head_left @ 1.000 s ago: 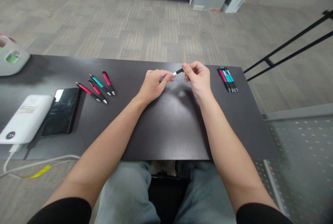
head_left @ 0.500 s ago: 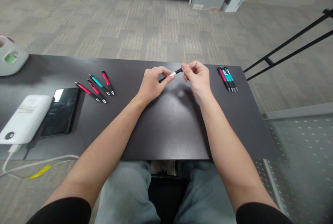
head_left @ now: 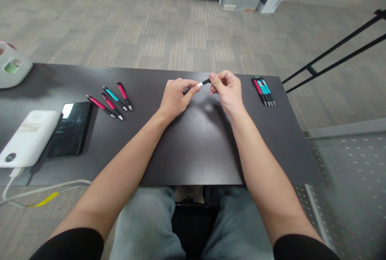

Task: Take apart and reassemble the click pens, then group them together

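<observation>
A black-and-white pen [head_left: 206,81] is held between my two hands above the far side of the dark table [head_left: 193,147]. My left hand [head_left: 177,95] is closed on its left part, thumb and fingers pinching the white section. At the other end, my right hand [head_left: 226,91] pinches the black section, and its fingers hide the tip. Several red and blue pens [head_left: 113,107] lie spread out to the left of my hands. To the right, a tight row of several red and blue pens [head_left: 263,91] lies side by side.
A black phone [head_left: 70,131] and a white power bank [head_left: 30,137] with a cable [head_left: 60,185] lie on the left of the table. A white device [head_left: 13,67] stands at the far left corner. Black metal bars [head_left: 331,52] rise beyond the right edge.
My right hand has shifted very slightly left, and less of the pen's white section shows between my hands. The pens on the table lie as before.
</observation>
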Motion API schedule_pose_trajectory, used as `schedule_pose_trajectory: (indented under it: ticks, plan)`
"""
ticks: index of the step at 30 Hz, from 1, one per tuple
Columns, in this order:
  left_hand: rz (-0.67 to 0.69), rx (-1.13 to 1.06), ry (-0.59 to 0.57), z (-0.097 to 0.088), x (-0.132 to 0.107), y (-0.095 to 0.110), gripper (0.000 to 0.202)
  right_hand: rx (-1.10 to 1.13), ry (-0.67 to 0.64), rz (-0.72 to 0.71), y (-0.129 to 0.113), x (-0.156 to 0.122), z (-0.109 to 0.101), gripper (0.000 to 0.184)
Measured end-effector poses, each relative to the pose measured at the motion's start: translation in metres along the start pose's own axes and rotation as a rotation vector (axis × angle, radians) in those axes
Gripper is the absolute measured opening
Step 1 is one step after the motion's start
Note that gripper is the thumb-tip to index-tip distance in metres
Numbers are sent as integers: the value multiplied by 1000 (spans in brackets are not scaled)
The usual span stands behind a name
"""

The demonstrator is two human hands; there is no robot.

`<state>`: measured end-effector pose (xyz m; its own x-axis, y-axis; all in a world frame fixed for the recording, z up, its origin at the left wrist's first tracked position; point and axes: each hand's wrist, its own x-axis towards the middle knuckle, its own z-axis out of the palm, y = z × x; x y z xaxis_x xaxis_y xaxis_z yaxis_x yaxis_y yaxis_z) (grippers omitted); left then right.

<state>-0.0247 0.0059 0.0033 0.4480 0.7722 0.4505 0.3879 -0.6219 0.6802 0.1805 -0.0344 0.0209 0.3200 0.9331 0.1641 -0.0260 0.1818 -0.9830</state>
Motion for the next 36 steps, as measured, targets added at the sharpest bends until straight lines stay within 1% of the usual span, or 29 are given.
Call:
schedule_pose_trajectory:
  ticks: [6, 9, 11, 13, 17, 19, 21, 23, 25, 28, 30, 32, 33, 35, 36]
  plan:
    - [12, 52, 65, 0, -3, 0, 20, 31, 13, 13, 3, -1, 2, 78]
    - [2, 45, 70, 2, -2, -3, 19, 27, 27, 18, 2, -1, 4, 74]
    - [-11, 26, 67, 4, -2, -4, 22, 32, 18, 15, 3, -2, 4, 69]
    - [-17, 1, 75, 6, -2, -2, 26, 38, -33, 3, 6, -3, 4, 67]
    - [-50, 21, 96, 5, -3, 8, 29, -28, -201, -18, 14, -6, 4, 72]
    - [-83, 63, 79, 0, -3, 13, 29, -86, -224, -32, 17, -7, 3, 72]
    - [-120, 92, 65, -6, -2, 15, 29, -126, -191, -60, 17, -6, 1, 71]
    - [-177, 124, 84, -12, -1, 10, 24, -155, -139, -86, 17, -4, -2, 70]
    - [-261, 183, 115, -16, 0, 1, 20, -190, -104, -94, 19, -1, -7, 70]
    - [-370, 272, 100, -16, 0, -14, 20, -282, -100, -101, 21, 1, -13, 72]
    - [-392, 294, 83, -15, 0, -21, 10, -374, -118, -119, 21, 0, -16, 74]
    - [-380, 242, 100, -14, 2, -25, 7, -467, -144, -153, 19, -1, -18, 75]
    - [-367, 164, 118, -14, 3, -27, 6, -503, -159, -180, 18, -2, -18, 75]
    - [-339, -99, 167, -12, 7, -29, 3, -550, -189, -237, 16, -5, -18, 70]
    - [-327, -262, 191, -11, 9, -29, 9, -562, -201, -255, 15, -5, -18, 65]
